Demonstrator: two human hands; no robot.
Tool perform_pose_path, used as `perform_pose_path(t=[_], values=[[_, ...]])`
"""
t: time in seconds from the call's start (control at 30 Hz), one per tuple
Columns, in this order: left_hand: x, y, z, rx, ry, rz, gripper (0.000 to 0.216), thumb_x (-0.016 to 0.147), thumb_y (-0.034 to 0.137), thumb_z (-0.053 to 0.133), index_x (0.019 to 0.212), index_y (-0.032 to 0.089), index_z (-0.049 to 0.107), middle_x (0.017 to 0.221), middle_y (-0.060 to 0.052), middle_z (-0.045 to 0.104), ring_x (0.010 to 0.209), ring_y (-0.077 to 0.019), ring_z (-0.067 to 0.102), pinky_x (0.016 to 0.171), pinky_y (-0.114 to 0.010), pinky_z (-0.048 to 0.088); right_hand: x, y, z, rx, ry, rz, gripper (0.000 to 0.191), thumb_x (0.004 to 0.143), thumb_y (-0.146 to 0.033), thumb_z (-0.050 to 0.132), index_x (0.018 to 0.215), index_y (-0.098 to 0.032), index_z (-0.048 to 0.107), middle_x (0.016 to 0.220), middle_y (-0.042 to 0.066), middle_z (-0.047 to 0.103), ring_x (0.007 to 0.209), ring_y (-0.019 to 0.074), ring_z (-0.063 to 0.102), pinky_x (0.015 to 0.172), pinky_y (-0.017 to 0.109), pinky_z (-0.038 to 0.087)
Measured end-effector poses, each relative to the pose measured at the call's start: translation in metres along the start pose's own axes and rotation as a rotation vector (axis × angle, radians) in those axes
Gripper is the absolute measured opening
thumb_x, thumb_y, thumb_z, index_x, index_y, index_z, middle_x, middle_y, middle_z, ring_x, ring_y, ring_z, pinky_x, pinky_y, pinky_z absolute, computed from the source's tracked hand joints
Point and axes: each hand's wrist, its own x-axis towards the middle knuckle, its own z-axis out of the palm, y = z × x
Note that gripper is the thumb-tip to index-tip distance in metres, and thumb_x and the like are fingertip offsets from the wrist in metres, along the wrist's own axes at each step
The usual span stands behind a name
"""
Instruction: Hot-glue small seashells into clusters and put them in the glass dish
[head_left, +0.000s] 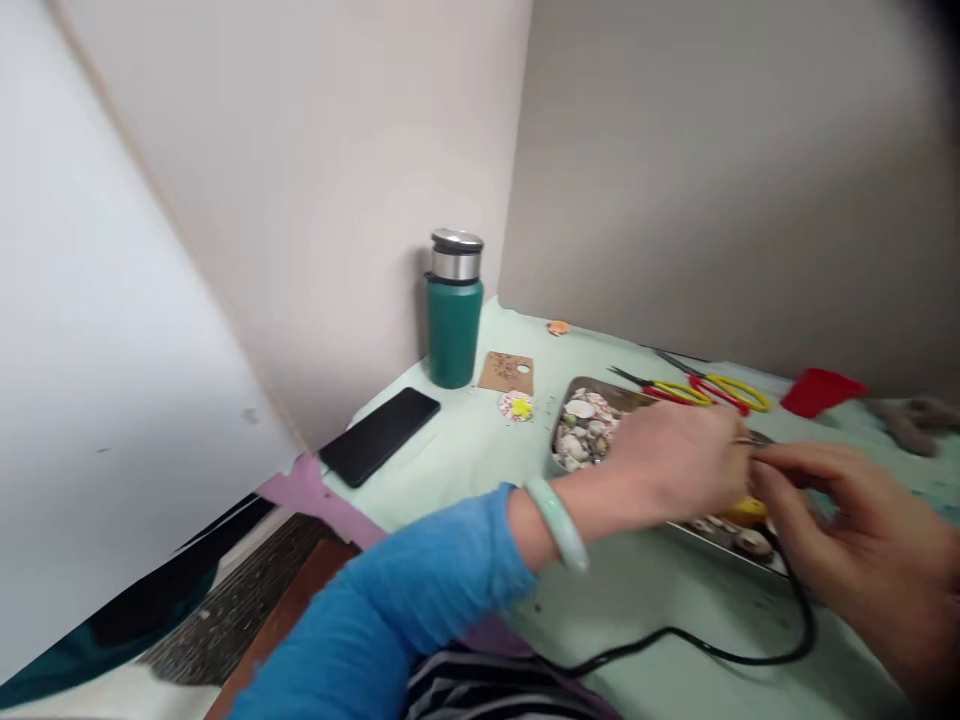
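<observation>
My left hand point(679, 460), with a pale green bangle point(557, 525) at the wrist, reaches across a metal tray point(581, 385) and is blurred. Its fingers are curled in and meet the fingertips of my right hand point(847, 530). The right thumb and forefinger pinch together; whatever lies between the two hands is too small and blurred to name. Shells point(581, 430) fill the tray's left part, and more shells point(752, 543) lie at its near right corner. Beneath my hands a yellow object point(748, 511) is mostly hidden, close to a black cord point(675, 633).
Behind the tray lie two pairs of scissors point(731, 392) and a red scoop-like piece point(821, 392). At left stand a green bottle point(454, 330) and a black phone point(380, 435). A brown card point(507, 373) and a speckled disc with a yellow star point(517, 406) lie between. Walls border the table.
</observation>
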Motion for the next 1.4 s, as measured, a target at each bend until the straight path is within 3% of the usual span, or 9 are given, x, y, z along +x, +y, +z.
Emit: perform_pose_path(t=[0.17,0.27,0.5,0.63,0.8,1.03,1.13,1.23,1.4], values=[[0.012,-0.033,0.001,-0.409,-0.072,-0.091,0.022,0.080,0.029,0.047,0.086,0.018,0.065,0.074,-0.002,0.066,0.069,-0.0138,0.063,0.068,-0.024,0.050,0.052,-0.055,0.012,-0.090,-0.032,0.030,0.006,0.080,-0.023,0.058,0.086,-0.023,0.057,0.081,0.004,0.060,0.060,0.0156,0.055,0.057,0.030,0.045],[0.019,-0.045,0.006,-0.677,-0.197,-0.228,0.022,0.079,0.034,0.051,0.089,0.017,0.061,0.072,-0.002,0.064,0.059,-0.0115,0.062,0.056,-0.021,0.049,0.047,-0.053,0.012,-0.059,-0.096,0.090,0.005,0.082,-0.023,0.056,0.087,-0.022,0.057,0.082,0.004,0.061,0.060,0.0139,0.056,0.057,0.028,0.046],[0.059,-0.037,-0.013,-0.850,-0.291,-0.356,0.009,0.077,0.023,0.052,0.084,0.017,0.051,0.075,-0.002,0.064,0.056,-0.0103,0.060,0.053,-0.021,0.048,0.056,-0.042,0.010,-0.052,-0.057,0.184,0.004,0.083,-0.020,0.054,0.084,-0.020,0.058,0.079,0.004,0.061,0.064,0.0137,0.055,0.057,0.027,0.045],[0.092,-0.028,-0.015,-0.827,-0.366,-0.284,0.003,0.071,0.019,0.050,0.074,0.017,0.050,0.060,0.000,0.060,0.043,-0.0090,0.051,0.045,-0.021,0.044,0.067,-0.032,0.009,-0.054,-0.017,0.335,0.013,0.085,-0.027,0.053,0.075,-0.019,0.058,0.070,0.002,0.059,0.060,0.0128,0.052,0.057,0.027,0.043],[0.130,-0.024,0.022,-0.640,-0.378,-0.162,0.005,0.071,0.021,0.049,0.068,0.018,0.052,0.047,0.003,0.050,0.035,-0.0070,0.038,0.035,-0.018,0.031,0.073,-0.025,0.009,0.106,0.178,0.636,0.025,0.089,-0.039,0.044,0.081,-0.019,0.057,0.062,-0.001,0.056,0.050,0.0105,0.051,0.050,0.024,0.043],[0.160,0.032,0.049,-0.725,-0.760,0.161,0.004,0.078,0.018,0.053,0.081,0.015,0.054,0.057,0.001,0.057,0.044,-0.0084,0.054,0.046,-0.019,0.043,0.047,-0.051,-0.036,-0.157,0.504,0.790,0.024,0.079,-0.037,0.061,0.096,-0.020,0.056,0.073,-0.001,0.058,0.050,0.0087,0.051,0.047,0.022,0.043],[0.159,0.053,0.053,-0.734,-0.861,0.245,0.009,0.079,0.019,0.056,0.087,0.014,0.056,0.064,-0.001,0.062,0.050,-0.0089,0.059,0.054,-0.021,0.049,0.041,-0.056,-0.057,-0.350,0.519,0.753,0.021,0.080,-0.034,0.060,0.096,-0.020,0.057,0.078,0.000,0.060,0.056,0.0092,0.053,0.053,0.023,0.045],[0.155,0.059,0.055,-0.734,-0.841,0.191,0.013,0.078,0.021,0.060,0.090,0.014,0.059,0.064,0.000,0.062,0.053,-0.0082,0.061,0.058,-0.021,0.050,0.046,-0.046,-0.072,-0.417,0.393,0.689,0.015,0.081,-0.032,0.060,0.089,-0.019,0.060,0.070,-0.001,0.059,0.058,0.0093,0.053,0.055,0.024,0.044],[0.162,0.046,0.044,-0.760,-0.627,0.030,0.017,0.076,0.019,0.063,0.091,0.011,0.063,0.068,-0.002,0.063,0.058,-0.0076,0.062,0.060,-0.019,0.049,0.082,-0.012,-0.081,-0.385,0.235,0.549,0.019,0.078,-0.034,0.062,0.080,-0.015,0.062,0.075,0.000,0.063,0.067,0.0092,0.058,0.060,0.023,0.046]])
